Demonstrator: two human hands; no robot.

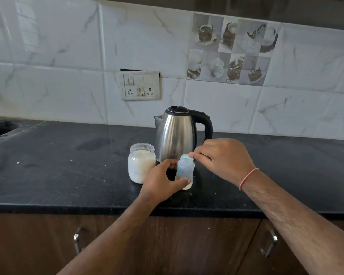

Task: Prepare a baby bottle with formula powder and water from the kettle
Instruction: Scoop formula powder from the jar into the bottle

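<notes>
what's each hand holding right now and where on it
Left hand grips the baby bottle low on its body. Right hand pinches at its open rim.

The kettle (177, 133) and jar (141, 163) crowd the bottle (185, 171) behind and left; the counter (58, 165) lies open on both sides.

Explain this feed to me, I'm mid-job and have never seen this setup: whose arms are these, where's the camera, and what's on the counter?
There is no machine here: a person wears one camera on the head, looking forward and down.

The left hand grips the small baby bottle, which stands on the black counter with some white powder at its bottom. The right hand holds its fingers pinched at the bottle's open mouth; what they pinch, if anything, is too small to tell.

Left of the bottle stands an open jar of white formula powder. Behind both stands a steel kettle, lid closed, with its black handle to the right.
</notes>
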